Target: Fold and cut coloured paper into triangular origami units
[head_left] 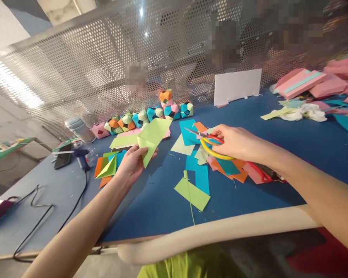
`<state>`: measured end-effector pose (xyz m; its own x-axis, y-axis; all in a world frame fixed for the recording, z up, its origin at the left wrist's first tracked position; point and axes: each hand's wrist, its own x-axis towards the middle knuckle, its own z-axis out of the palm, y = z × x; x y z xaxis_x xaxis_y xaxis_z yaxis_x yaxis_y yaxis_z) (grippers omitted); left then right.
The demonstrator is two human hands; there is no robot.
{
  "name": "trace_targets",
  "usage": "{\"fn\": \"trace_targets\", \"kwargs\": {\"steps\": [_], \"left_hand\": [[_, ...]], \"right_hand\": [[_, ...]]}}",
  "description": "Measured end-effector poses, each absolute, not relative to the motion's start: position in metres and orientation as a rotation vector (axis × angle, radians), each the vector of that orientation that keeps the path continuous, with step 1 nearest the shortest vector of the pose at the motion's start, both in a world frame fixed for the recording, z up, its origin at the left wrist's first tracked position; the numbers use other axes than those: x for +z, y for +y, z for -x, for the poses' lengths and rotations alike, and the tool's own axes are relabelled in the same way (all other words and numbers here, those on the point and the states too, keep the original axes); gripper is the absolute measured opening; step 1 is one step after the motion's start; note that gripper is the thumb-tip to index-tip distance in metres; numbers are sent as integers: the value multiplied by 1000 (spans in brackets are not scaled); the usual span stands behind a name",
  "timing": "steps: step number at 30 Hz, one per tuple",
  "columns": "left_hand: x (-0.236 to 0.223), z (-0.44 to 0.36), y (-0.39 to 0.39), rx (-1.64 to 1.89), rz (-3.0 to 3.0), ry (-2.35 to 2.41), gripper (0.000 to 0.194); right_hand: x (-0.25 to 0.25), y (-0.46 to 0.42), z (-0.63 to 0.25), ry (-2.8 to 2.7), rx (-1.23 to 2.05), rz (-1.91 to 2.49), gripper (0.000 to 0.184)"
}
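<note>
My left hand [136, 162] pinches a creased light-green sheet of paper [153, 137] by its lower end, thumb on top, raised above the table. In my right hand [234, 141] is a pair of scissors [210, 139] with one red and one yellow handle; the blades point left over the scraps. Beneath them lie blue [188, 133], orange and pale-green paper pieces. A green rectangle [193, 193] rests nearer the front edge. Left of my left hand sits a stack of coloured papers with a folded green piece [108, 168] on top.
A row of folded paper balls [140, 117] stands along the perforated metal screen [104, 58]. At left are a bottle [79, 129], a phone [63, 156] and a glue gun [81, 156] with its black cord. Pink paper shapes [304, 83] pile up at right. A padded bar [220, 231] runs along the front.
</note>
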<state>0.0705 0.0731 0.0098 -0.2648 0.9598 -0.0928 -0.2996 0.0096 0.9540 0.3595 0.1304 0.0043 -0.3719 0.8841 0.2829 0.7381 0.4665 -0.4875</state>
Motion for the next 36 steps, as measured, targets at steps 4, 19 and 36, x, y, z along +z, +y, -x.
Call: {"fn": "trace_targets", "kwargs": {"steps": [4, 19, 36], "left_hand": [[15, -64, 72, 1614, -729, 1114, 20], [8, -74, 46, 1482, -559, 967, 16], [4, -85, 38, 1450, -587, 1007, 17]], "right_hand": [[15, 121, -347, -1818, 1062, 1184, 59], [5, 81, -306, -1796, 1835, 1015, 50], [1, 79, -310, -1949, 1835, 995, 48]]}}
